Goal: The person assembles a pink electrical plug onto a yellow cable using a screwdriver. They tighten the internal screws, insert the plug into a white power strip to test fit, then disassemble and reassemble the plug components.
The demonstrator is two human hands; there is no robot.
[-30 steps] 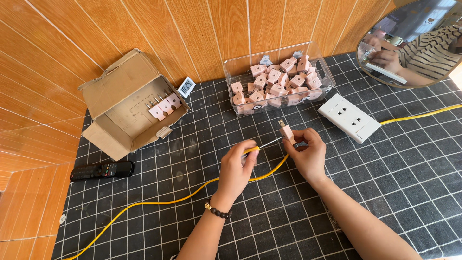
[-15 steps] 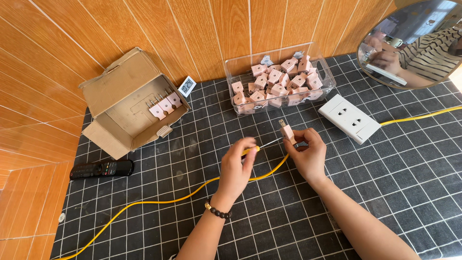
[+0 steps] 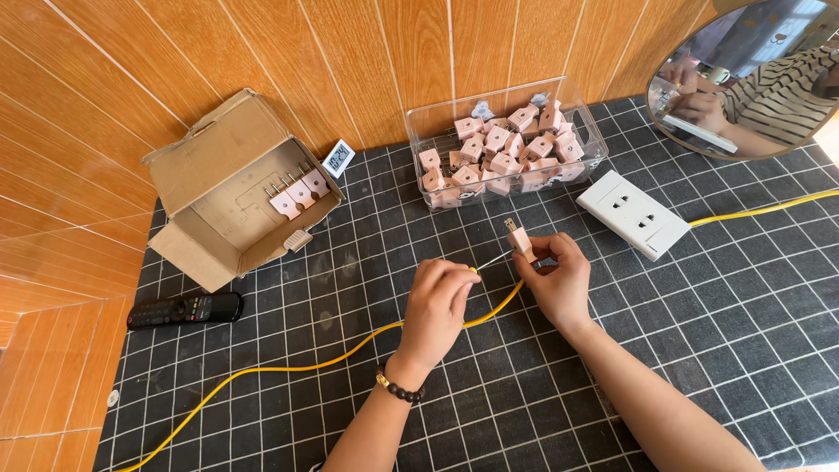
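Pink plastic plug [image 3: 522, 240] clamped in right hand [image 3: 556, 284], fingers closed round its lower body, two metal prongs up and tilted toward the wall. Held above counter [image 3: 350, 419], just in front of clear bin [image 3: 419, 131].

Yellow cable [image 3: 288, 367] pinched at its near end by left hand [image 3: 434, 315], thumb and fingers together on it. Thin bare wire tip projecting from that grip toward plug base; contact with plug not resolvable. Cable trailing left and down across counter to the lower edge of view.

Left wrist: dark bead bracelet [image 3: 398, 390].

Surroundings:
- Clear bin against wood-panel wall, filled with many more pink plugs [image 3: 498, 157], same shape and colour.
- White socket plate [image 3: 635, 214] right of bin, flat on counter, second yellow cable [image 3: 769, 206] running off from it to the right.
- Open cardboard box [image 3: 210, 166] at left, tipped on its side, a few pink plugs inside.
- Small digital clock [image 3: 337, 158] leaning at wall between box and bin.
- Black remote [image 3: 185, 309] lying below box, well apart from both hands.
- Round mirror [image 3: 752, 79] at top right, striped sleeve reflected in it.

Counter surface: dark mat with pale grid lines.
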